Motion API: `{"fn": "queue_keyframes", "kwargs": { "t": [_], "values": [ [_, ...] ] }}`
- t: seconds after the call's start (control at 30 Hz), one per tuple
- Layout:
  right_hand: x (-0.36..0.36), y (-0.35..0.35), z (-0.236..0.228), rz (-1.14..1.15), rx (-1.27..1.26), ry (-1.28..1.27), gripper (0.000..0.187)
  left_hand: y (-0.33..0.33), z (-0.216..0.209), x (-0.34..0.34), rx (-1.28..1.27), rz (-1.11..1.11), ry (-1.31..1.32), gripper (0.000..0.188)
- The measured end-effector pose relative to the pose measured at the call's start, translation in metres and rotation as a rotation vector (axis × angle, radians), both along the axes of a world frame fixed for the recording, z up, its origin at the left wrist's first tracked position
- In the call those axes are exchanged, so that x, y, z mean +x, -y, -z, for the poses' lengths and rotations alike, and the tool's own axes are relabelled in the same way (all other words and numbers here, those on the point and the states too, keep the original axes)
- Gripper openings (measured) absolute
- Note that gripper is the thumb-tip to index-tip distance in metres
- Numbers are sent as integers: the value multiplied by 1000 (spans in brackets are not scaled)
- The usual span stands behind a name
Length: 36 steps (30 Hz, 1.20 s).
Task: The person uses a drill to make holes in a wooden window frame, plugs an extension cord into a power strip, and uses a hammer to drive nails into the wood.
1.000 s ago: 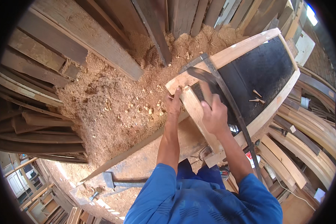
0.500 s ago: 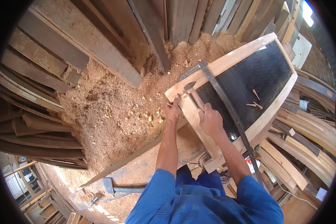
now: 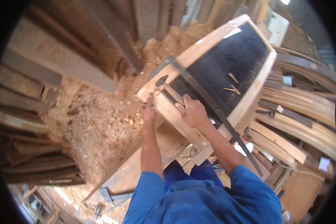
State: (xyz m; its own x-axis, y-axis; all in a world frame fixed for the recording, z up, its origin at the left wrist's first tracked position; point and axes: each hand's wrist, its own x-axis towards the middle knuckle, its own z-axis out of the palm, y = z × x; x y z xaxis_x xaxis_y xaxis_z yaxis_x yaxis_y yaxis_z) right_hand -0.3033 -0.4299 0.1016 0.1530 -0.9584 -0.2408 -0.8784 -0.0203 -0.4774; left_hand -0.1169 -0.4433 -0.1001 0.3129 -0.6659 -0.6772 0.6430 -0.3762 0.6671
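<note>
My right hand (image 3: 193, 112) is wrapped around the wooden handle of a hammer (image 3: 172, 92). Its dark head is over the near left corner of a tapered wooden frame (image 3: 198, 46). At that same corner my left hand (image 3: 148, 111) has its fingers pressed together; blur hides whatever small thing they may hold. A pale end rail (image 3: 179, 117) runs from there toward my body. Black sheet (image 3: 216, 56) fills the frame, with several small wooden pegs (image 3: 233, 78) lying on it. A long dark bar clamp (image 3: 203, 95) spans the frame beside my right hand.
Under the frame is a wooden bench (image 3: 128, 168), with a metal tool (image 3: 106, 195) on its near left part. Wood shavings (image 3: 89, 119) are heaped to the left. Boards (image 3: 59, 52) lean at the far left, and more timber (image 3: 298, 108) is stacked at right.
The view has shifted, so the frame and both hands appear farther left. The hammer head sits slightly farther from the left hand's fingers. Both hands stay at the same corner.
</note>
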Motion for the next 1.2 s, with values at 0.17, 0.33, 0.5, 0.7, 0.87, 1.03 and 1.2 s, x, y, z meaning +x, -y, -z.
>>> {"fn": "queue_keyframes", "kwargs": {
  "t": [0.17,0.33,0.5,0.7,0.87,1.03,1.2],
  "values": [
    [-122,6,-24,267,-218,-297,35,1,-23,-1,-408,178,232,61],
    [-253,12,8,298,-181,-462,25,-24,-56,-6,-127,219,819,68],
    [-283,7,38,362,-91,-448,24,-68,-107,-17,-329,400,1243,63],
    [-264,-27,1,486,-31,-371,26,-97,-173,-102,-757,727,1311,44],
    [-208,-105,-39,302,327,360,27,-124,-217,-163,-1021,1029,1210,46],
    [-188,-164,-50,354,648,733,17,-173,-225,-166,-1162,1274,1109,41],
    [-189,-207,-50,358,644,1124,20,-207,-228,-161,-1043,1200,1138,26]
  ]
}}
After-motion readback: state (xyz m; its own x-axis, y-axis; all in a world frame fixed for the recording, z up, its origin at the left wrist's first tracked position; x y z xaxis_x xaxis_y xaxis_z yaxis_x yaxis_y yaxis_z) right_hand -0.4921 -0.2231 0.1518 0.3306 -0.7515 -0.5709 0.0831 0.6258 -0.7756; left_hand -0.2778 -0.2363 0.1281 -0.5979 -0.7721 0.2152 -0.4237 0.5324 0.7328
